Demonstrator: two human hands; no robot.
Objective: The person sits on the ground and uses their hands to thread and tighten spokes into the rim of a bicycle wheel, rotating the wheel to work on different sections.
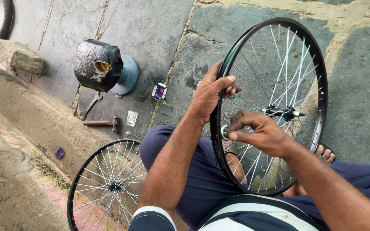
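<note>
A black bicycle wheel rim [320, 81] with silver spokes and a hub [281, 112] stands upright between my knees. My left hand [208, 96] grips the rim's near edge, fingers curled over it. My right hand [260, 132] pinches a small round metal tool [225, 131] against the rim's inner side, among the spokes. My dark blue trousers [193, 171] and sandalled feet show below the wheel.
A second spoked wheel [105, 184] lies at lower left. On the stone floor are a hammer [101, 123], a spanner [88, 105], a small packet [159, 91] and a black stool-like stand with a blue base [101, 66]. Tyres [6, 19] lean at upper left.
</note>
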